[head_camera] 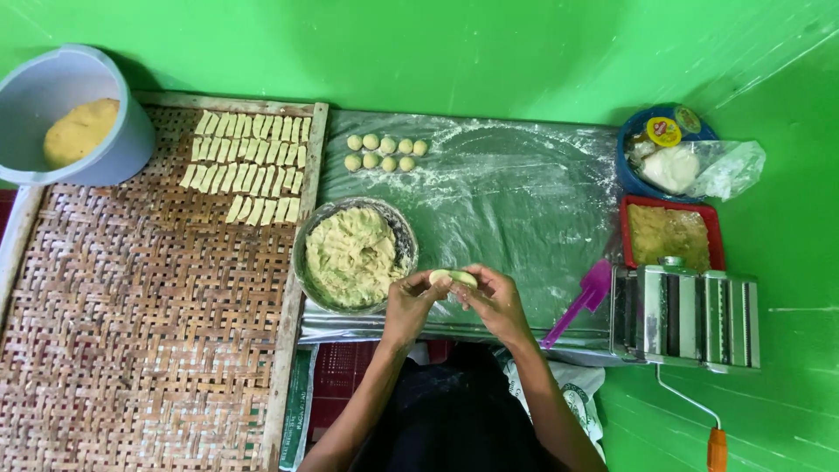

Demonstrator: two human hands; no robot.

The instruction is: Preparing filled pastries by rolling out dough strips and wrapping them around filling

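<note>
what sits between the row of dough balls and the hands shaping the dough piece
In the head view, only the flour-dusted plastic sheet lies between the dough balls and the dough piece held by the left hand and right hand.

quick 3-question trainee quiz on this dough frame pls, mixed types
1. True or false: both hands, left hand and right hand, hold one dough piece.
2. How many dough balls lie on the floured sheet?
3. The purple spatula lies: A) in the metal bowl B) beside the pasta roller C) on the woven tray

Key: 1 true; 2 eight; 3 B
</note>
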